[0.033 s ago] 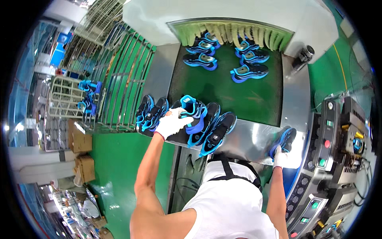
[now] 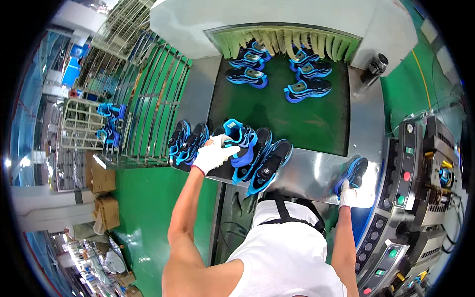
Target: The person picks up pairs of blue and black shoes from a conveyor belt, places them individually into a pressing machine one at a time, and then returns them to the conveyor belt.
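Observation:
My left hand (image 2: 213, 155), in a white glove, is closed on a black and blue sneaker (image 2: 243, 143) tilted up among others at the near edge of the conveyor. Two sneakers (image 2: 192, 143) stand to the left of that hand. On its right, two more black sneakers with blue soles (image 2: 269, 166) lie side by side, partly overlapping. My right hand (image 2: 349, 193), gloved too, grips the near end of a single black and blue sneaker (image 2: 357, 172) on the metal ledge (image 2: 316, 173). Its fingers are partly hidden by the shoe.
Beyond, a green conveyor belt (image 2: 277, 116) carries two rows of sneakers (image 2: 308, 89) under a fringed curtain (image 2: 282, 42). A dark bottle (image 2: 374, 69) stands on the right frame. A wire rack (image 2: 148, 104) is at left, machine control panels (image 2: 403, 171) at right.

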Action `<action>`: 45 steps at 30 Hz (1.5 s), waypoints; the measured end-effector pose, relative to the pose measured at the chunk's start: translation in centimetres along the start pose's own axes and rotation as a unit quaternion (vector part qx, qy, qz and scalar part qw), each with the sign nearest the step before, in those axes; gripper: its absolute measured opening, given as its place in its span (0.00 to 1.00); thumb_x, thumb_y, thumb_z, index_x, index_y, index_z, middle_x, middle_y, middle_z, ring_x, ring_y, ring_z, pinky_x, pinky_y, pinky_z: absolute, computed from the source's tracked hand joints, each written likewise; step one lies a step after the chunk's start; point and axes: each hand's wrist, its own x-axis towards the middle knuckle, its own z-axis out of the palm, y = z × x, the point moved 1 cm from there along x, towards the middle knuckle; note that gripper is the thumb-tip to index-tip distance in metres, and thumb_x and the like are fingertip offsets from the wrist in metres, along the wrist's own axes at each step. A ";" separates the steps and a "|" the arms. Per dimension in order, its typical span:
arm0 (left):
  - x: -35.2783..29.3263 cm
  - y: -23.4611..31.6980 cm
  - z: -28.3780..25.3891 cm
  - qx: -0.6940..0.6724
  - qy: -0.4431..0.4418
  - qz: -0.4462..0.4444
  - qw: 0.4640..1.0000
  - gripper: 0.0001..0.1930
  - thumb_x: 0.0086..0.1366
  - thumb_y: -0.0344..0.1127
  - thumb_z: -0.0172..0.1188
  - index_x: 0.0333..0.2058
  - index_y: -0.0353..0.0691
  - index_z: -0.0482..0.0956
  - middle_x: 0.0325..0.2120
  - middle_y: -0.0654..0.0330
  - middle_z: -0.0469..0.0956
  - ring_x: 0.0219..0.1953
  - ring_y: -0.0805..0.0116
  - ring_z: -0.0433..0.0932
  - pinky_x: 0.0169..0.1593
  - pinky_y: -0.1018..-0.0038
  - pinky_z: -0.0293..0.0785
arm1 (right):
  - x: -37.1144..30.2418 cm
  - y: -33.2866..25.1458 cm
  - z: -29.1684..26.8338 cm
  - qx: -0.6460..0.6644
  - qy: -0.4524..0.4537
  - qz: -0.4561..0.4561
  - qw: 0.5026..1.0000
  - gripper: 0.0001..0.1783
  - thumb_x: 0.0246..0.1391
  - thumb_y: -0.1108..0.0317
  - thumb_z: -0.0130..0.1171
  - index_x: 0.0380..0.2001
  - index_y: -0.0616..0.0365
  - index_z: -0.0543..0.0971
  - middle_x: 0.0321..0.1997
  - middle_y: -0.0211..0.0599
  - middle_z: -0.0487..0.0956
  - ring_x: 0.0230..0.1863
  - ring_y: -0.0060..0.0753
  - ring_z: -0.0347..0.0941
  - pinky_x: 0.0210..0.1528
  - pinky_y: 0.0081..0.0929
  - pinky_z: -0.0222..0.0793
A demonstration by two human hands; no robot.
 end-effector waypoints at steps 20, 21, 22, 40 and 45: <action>-4.6 -10.3 4.9 0.210 0.201 0.160 0.943 0.13 0.62 0.41 0.64 0.43 0.42 0.81 0.36 0.49 0.83 0.42 0.48 0.82 0.45 0.56 0.76 | 2.9 2.8 2.1 0.027 0.030 -0.098 0.994 0.45 0.54 0.34 0.61 0.51 0.72 0.75 0.44 0.57 0.84 0.47 0.53 0.82 0.52 0.44 0.75; -5.3 -11.3 5.8 0.180 0.206 0.162 0.948 0.14 0.63 0.42 0.64 0.43 0.42 0.81 0.37 0.50 0.83 0.42 0.49 0.82 0.46 0.56 0.76 | 1.2 1.4 0.5 -0.015 0.004 -0.071 0.997 0.48 0.53 0.30 0.58 0.41 0.78 0.81 0.39 0.60 0.84 0.42 0.53 0.83 0.49 0.46 0.76; -5.8 -10.6 6.0 0.157 0.207 0.139 0.956 0.14 0.63 0.42 0.64 0.43 0.42 0.81 0.37 0.50 0.83 0.42 0.49 0.82 0.46 0.57 0.76 | 1.9 2.1 1.1 0.016 0.023 -0.106 0.994 0.50 0.53 0.29 0.58 0.41 0.80 0.80 0.40 0.60 0.84 0.43 0.54 0.83 0.49 0.46 0.76; 6.0 -11.8 -1.7 -0.050 0.332 0.052 0.940 0.20 0.62 0.51 0.63 0.45 0.43 0.81 0.39 0.49 0.84 0.43 0.48 0.83 0.47 0.58 0.77 | 4.5 0.9 0.3 -0.071 0.053 -0.043 0.995 0.54 0.52 0.28 0.59 0.50 0.81 0.75 0.50 0.66 0.81 0.49 0.58 0.82 0.53 0.48 0.76; 11.3 -14.0 -5.1 -0.047 0.376 0.016 0.925 0.20 0.63 0.52 0.63 0.46 0.44 0.80 0.42 0.50 0.84 0.45 0.48 0.82 0.49 0.58 0.76 | 4.2 -0.3 0.1 -0.144 0.115 -0.042 0.982 0.49 0.52 0.31 0.60 0.43 0.82 0.80 0.48 0.65 0.82 0.46 0.57 0.82 0.52 0.46 0.76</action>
